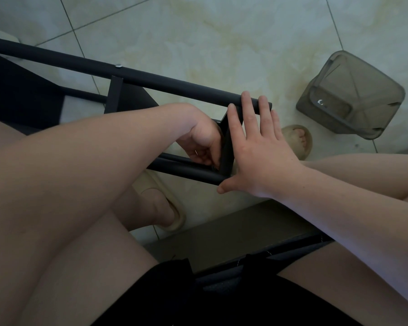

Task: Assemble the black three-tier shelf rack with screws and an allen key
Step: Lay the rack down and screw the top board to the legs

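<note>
While right hand [266,149] lies flat on rack [174,85], left hand [203,142] curls.

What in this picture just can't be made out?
1. Head view: what the left hand holds, if anything; its curled fingers and the rack hide it.
2. Rack parts under the right hand: covered by its flat palm.
3. The rack's far end: cut off by the left edge.
4. The white speck in the bin: too small, behind tinted plastic.

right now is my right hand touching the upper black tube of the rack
Touching. The head view shows the right hand laying straight fingers across the upper black tube near its end, with no gap.
</note>
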The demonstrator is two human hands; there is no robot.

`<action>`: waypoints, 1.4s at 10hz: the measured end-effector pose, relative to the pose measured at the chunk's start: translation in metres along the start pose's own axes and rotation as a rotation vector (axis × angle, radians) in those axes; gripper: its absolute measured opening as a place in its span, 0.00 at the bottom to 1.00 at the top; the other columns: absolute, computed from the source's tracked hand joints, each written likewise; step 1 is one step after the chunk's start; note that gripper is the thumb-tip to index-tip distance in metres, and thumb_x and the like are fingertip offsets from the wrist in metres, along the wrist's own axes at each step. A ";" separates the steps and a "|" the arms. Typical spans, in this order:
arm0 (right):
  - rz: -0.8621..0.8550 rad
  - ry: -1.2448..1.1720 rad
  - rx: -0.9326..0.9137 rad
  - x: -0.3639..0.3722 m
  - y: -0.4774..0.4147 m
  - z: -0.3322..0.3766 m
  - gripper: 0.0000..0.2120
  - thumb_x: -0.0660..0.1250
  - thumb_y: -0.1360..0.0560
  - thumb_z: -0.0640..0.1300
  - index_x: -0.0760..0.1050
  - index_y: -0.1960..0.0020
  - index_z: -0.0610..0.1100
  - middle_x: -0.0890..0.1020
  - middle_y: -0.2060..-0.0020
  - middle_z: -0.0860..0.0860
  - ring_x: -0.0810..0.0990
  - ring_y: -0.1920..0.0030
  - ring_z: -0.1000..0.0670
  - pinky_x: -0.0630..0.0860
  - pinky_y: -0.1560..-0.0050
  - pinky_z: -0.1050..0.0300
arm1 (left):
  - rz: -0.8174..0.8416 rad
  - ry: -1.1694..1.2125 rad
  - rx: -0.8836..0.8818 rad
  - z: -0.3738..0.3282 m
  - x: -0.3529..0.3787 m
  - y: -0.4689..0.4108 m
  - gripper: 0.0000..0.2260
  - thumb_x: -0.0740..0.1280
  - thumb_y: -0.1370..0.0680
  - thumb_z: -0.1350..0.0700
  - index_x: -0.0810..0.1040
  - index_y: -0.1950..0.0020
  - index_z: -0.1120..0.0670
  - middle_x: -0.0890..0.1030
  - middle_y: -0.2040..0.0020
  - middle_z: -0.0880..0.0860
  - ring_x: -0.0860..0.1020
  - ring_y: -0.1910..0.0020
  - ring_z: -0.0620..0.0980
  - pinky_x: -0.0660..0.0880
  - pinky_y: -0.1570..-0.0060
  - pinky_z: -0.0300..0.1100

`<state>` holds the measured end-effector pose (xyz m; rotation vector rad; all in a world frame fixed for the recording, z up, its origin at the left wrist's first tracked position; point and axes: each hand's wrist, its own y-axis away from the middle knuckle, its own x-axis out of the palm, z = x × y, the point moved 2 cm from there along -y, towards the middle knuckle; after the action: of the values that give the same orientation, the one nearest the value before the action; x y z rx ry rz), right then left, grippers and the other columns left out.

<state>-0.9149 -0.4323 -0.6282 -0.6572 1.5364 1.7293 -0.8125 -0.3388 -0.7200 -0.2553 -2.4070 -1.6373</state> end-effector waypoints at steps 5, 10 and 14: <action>0.006 0.013 0.005 0.001 -0.001 0.001 0.73 0.74 0.38 0.74 0.28 0.20 0.41 0.27 0.23 0.39 0.28 0.23 0.32 0.36 0.21 0.37 | -0.011 -0.018 0.017 0.002 0.001 -0.001 0.03 0.71 0.25 0.61 0.83 0.53 0.54 0.83 0.64 0.48 0.77 0.64 0.45 0.74 0.60 0.37; -0.008 0.006 -0.003 0.001 0.000 0.000 0.73 0.74 0.39 0.74 0.28 0.20 0.41 0.28 0.23 0.39 0.28 0.23 0.32 0.35 0.21 0.37 | -0.051 -0.041 -0.014 0.005 -0.002 0.000 0.06 0.73 0.25 0.57 0.84 0.48 0.52 0.85 0.56 0.47 0.79 0.55 0.48 0.77 0.53 0.42; -0.011 -0.004 -0.006 0.001 0.000 0.000 0.73 0.74 0.39 0.74 0.29 0.20 0.41 0.27 0.23 0.39 0.28 0.23 0.32 0.35 0.22 0.38 | 0.000 -0.011 -0.008 0.001 0.002 -0.001 0.12 0.68 0.23 0.62 0.80 0.40 0.59 0.81 0.59 0.50 0.77 0.62 0.45 0.73 0.57 0.38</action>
<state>-0.9152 -0.4318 -0.6289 -0.6633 1.5227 1.7265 -0.8143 -0.3382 -0.7207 -0.2658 -2.4089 -1.6502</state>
